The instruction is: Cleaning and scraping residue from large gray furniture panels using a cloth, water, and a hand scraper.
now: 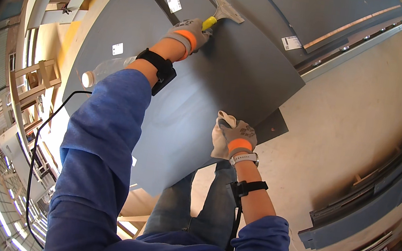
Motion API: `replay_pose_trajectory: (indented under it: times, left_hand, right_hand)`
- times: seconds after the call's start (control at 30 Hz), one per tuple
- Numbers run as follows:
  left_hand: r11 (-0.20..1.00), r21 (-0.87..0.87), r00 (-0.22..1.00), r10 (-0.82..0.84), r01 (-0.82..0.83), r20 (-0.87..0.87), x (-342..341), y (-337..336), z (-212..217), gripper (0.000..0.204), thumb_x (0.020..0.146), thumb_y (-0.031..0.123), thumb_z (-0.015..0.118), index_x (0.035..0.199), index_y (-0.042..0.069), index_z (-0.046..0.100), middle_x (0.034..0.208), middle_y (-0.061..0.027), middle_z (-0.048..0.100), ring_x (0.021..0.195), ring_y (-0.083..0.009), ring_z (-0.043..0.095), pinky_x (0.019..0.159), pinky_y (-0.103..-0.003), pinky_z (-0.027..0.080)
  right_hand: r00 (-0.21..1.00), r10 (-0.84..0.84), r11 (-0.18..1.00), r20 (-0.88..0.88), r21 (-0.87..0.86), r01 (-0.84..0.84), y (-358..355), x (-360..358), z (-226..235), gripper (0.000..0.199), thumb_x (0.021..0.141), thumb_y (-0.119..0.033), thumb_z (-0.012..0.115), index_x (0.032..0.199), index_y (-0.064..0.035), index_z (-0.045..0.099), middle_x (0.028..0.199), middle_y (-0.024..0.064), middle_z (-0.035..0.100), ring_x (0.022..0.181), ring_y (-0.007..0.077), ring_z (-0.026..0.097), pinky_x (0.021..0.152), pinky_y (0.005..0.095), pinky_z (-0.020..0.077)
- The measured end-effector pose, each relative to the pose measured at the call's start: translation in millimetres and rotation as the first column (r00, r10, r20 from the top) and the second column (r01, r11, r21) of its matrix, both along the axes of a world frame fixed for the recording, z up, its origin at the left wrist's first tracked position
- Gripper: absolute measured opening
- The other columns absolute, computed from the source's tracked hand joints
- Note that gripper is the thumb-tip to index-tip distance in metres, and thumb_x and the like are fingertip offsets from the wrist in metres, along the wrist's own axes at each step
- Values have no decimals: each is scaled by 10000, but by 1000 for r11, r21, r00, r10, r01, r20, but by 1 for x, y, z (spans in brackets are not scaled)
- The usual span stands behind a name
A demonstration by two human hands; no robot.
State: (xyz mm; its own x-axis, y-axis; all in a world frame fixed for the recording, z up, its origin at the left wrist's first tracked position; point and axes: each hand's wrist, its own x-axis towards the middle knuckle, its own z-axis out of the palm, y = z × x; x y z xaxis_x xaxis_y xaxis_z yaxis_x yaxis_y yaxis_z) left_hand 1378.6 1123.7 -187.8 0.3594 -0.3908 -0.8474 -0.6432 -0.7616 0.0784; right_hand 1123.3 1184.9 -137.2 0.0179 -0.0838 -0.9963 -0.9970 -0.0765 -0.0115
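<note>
My left hand [189, 32], in a grey glove with an orange band, is closed round the yellow handle of a scraper [225, 12]. Its wide metal blade points away to the right, over the far part of a dark grey panel [183, 102]. A white cloth [220, 141] is bunched in my right hand [239, 135], gloved the same way, close to the panel's near right edge. Partly behind my left forearm, a clear plastic bottle [103, 73] with a pale cap lies on the panel.
More grey panels [259, 5] lie at the back, some with white labels [291, 43]. Wooden frames [38, 74] stand at the left. Long dark panels [371, 195] are stacked on the right beyond the concrete floor [320, 152]. A black cable [32, 163] hangs beside my left arm.
</note>
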Motion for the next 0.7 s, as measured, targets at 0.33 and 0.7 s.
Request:
replay_pose_trajectory:
  times: [0.33, 0.7]
  left_hand:
    - [700, -504, 852, 499, -505, -161, 11, 38, -30, 290, 871, 307, 522, 940, 28, 483, 572, -53, 494, 461, -154, 535, 426, -283, 431]
    - [892, -355, 958, 279, -281, -58, -88, 173, 48, 325, 837, 314, 539, 1058, 79, 499, 900, -192, 620, 856, -377, 595, 730, -450, 466]
  right_hand:
    - [998, -69, 997, 8, -17, 69, 5, -2, -2, 478, 799, -548, 509, 988, -125, 628, 929, 82, 652, 867, 248, 642, 734, 339, 519]
    - [993, -116, 969, 0, -219, 113, 12, -3, 7, 586, 729, -606, 578, 979, -81, 653, 942, 106, 665, 866, 266, 644, 741, 340, 515]
